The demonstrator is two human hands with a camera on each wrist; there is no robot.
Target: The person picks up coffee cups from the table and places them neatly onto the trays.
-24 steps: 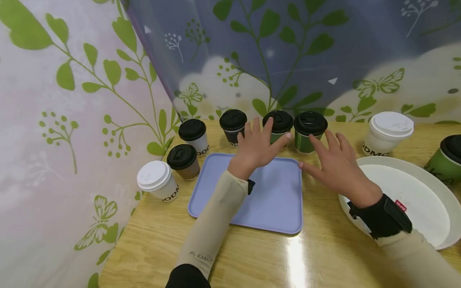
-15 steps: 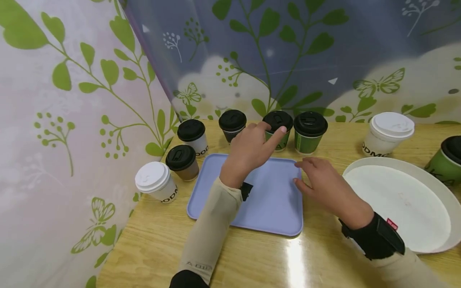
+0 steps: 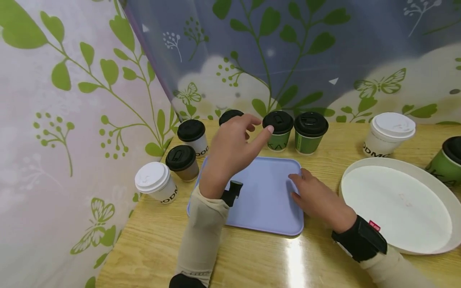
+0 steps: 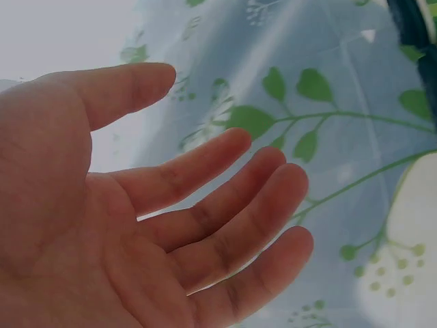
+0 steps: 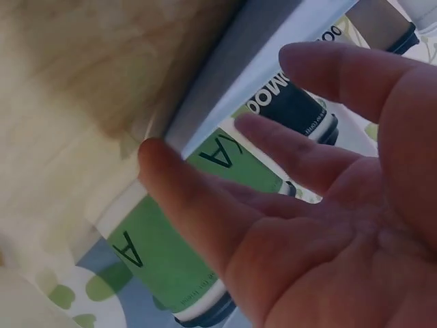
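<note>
Spanning the foreground, a glossy pale wooden table (image 3: pixel 259 260) runs beneath the person's hands, which are apart from each other. The left hand (image 3: pixel 227 150) hangs above the left part of the tray, thumb spread from loosely bent fingers, holding nothing. The right hand (image 3: pixel 317 200) is at the tray's right side, its fingers also spread and gripping nothing; whether a fingertip touches the rim I cannot tell. Beneath them the lavender-blue, rectangular, shallow-rimmed tray (image 3: pixel 264 200) lies flat on the table. It looks like thin plastic, so it should prove light and stiff, hardly fragile, though its smooth surface may slip; the best hold is probably the raised rim midway along both short sides. To its right sits a round white tray with a raised rim (image 3: pixel 396 220). Beyond the lavender-blue one stand two green paper cups with black lids (image 3: pixel 309 144), before a leaf-printed blue backdrop (image 3: pixel 288 48).
</note>
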